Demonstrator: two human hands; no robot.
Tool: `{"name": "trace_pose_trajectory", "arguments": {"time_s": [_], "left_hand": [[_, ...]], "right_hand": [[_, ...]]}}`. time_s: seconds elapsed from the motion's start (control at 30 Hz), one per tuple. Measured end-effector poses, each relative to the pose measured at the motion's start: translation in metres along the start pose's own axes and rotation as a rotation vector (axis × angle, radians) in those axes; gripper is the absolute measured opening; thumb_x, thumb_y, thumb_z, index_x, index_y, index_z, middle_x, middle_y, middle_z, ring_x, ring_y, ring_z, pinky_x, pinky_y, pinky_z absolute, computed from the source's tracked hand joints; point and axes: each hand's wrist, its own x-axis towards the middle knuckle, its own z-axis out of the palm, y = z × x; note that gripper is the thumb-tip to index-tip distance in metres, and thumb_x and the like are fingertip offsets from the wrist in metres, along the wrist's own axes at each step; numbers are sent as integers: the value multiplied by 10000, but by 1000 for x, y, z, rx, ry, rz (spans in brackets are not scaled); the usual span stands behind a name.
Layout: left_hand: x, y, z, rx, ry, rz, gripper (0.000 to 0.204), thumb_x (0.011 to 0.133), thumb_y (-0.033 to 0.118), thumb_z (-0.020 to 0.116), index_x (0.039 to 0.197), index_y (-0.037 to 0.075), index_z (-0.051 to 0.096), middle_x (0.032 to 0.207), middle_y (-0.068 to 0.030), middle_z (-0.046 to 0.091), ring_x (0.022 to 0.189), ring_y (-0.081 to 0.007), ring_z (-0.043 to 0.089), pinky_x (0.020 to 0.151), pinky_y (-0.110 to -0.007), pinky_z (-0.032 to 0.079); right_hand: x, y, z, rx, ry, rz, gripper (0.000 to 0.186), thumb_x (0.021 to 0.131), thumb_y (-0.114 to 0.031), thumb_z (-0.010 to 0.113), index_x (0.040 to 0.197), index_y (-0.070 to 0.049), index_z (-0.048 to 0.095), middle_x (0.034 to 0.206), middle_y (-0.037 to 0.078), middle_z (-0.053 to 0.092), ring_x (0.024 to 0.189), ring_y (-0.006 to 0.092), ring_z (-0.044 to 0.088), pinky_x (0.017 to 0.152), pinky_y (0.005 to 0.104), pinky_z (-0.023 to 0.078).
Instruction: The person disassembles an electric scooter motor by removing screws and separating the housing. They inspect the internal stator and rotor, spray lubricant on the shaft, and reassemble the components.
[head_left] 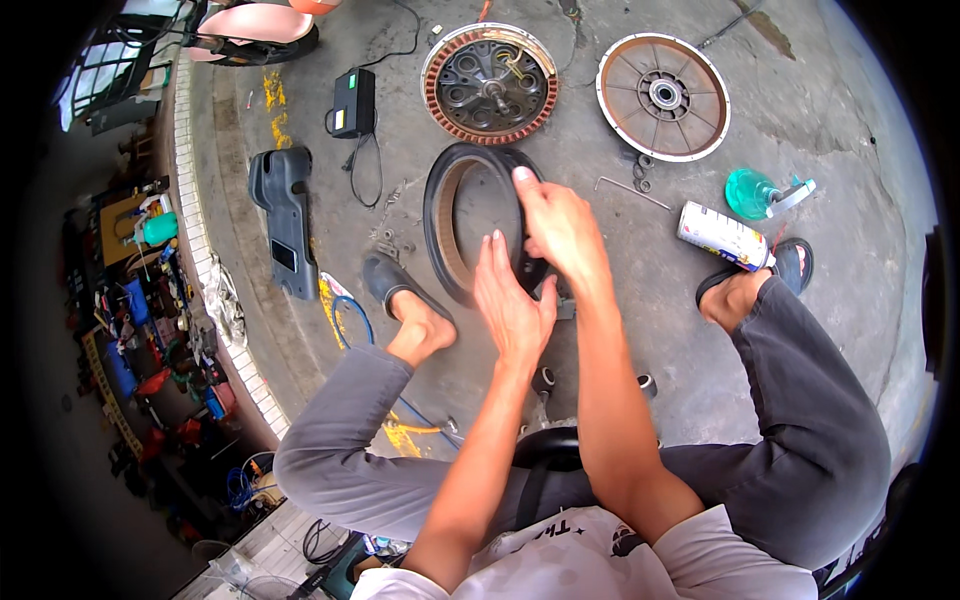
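A black wheel ring (pixel 437 222) with a brown inner band stands tilted on the concrete floor between my feet. My right hand (pixel 562 228) is closed over its right side, the thumb lying along the upper rim and the other fingers curled in. Below it, my left hand (pixel 513 308) straddles the near right part of the ring. Its fingers reach straight across the opening, while the thumb rests on the outer side. Just beyond the ring lies a round motor stator (pixel 490 90) with copper-coloured teeth. To the right of that is a round spoked cover (pixel 688 120) with a central bearing.
A hex key (pixel 635 193) and small rings (pixel 643 175) lie right of the wheel ring. A spray can (pixel 722 237) and green spray bottle (pixel 752 194) are by my right foot. Leftward are a black charger (pixel 353 103), a dark plastic cover (pixel 283 220) and a cluttered tool area (pixel 150 330).
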Motion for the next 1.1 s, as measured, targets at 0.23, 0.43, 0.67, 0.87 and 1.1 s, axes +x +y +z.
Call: {"name": "trace_pose_trajectory", "arguments": {"time_s": [0.23,0.43,0.67,0.87,1.1], "left_hand": [[68,-33,-49,-38,260,66,918,797,208,826,1541,-12,335,1460,-275,457,1375,-451,449,1138,-498,393],[146,-160,-125,-467,115,-341,765,930,266,737,1568,51,373,1499,-214,486,1360,-288,490,1145,-384,378],[158,-170,-135,-607,-13,-314,995,861,241,808,1629,41,207,1656,-234,247,1545,-324,226,1250,-417,192],[152,-133,-130,-469,-14,-209,964,854,233,798,1622,51,244,1607,-234,336,1492,-321,321,1232,-400,238],[156,-137,-125,-283,47,-124,1044,792,247,850,1626,81,244,1568,-242,397,1465,-372,389,1203,-432,333]], "right_hand": [[-27,-53,30,854,-444,-101,602,1073,-495,487,1319,42,604,1186,263,697,1009,323,733,817,405,619],[11,-5,22,620,-36,-179,460,1046,-393,576,1197,32,667,1048,172,749,917,210,733,784,339,580],[49,93,8,440,67,144,393,1034,-375,573,1174,-31,703,1027,96,761,831,128,678,737,297,525],[50,88,15,454,18,126,394,1048,-380,561,1204,-44,691,1055,82,750,830,117,672,733,273,523],[54,87,4,433,25,67,414,1049,-384,547,1214,-29,680,1057,93,743,845,124,658,710,283,522]]}}
